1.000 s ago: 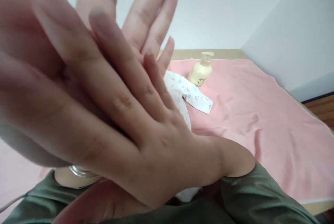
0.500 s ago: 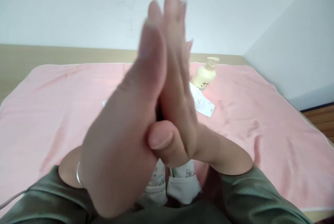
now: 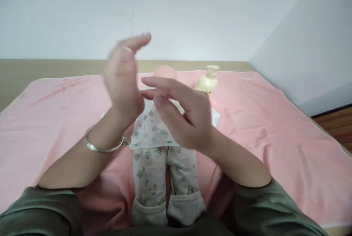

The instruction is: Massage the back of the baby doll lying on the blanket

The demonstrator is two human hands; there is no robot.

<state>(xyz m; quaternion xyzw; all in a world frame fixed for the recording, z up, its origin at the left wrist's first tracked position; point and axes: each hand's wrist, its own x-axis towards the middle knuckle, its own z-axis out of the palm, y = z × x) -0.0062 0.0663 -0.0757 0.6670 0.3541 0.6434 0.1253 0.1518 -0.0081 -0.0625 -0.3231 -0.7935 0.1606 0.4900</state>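
A baby doll (image 3: 154, 155) in white printed clothes lies on its back on a pink towel (image 3: 275, 137), feet toward me and head (image 3: 164, 72) at the far end. Both my hands hover above its chest, apart from each other and holding nothing. My left hand (image 3: 123, 78) is raised with fingers stretched out, slightly blurred, and a silver bracelet (image 3: 102, 145) circles its wrist. My right hand (image 3: 181, 113) is held flat, fingers extended and pointing left. A cream pump bottle (image 3: 207, 79) stands just beyond the doll's head, to the right.
The pink towel covers a wooden surface (image 3: 41, 68) set against a white wall. A grey wall panel (image 3: 310, 45) runs along the right side, with wood floor (image 3: 335, 126) showing beyond the towel's right edge. My sleeves are olive green.
My hands were pressed palm to palm close to the camera. They have since parted and dropped lower over the doll, which is no longer hidden behind them.
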